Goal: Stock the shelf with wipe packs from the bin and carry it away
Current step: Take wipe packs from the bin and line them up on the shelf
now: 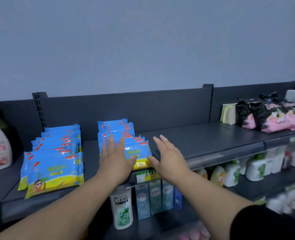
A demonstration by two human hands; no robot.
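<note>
left hand [116,157] is pressing flat on the front wipe pack [139,151], fingers straight and spread. right hand [167,158] is flanking the row's right edge, fingers straight, holding nothing; contact unclear. Probably squaring the row. second row [54,168] is sitting left of it. Dark shelf [204,141] is running along a grey wall [143,49]. bin isn't showing.

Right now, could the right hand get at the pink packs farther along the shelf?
Probably yes: the right hand is open, and only bare shelf lies between it and the pink packs.
</note>
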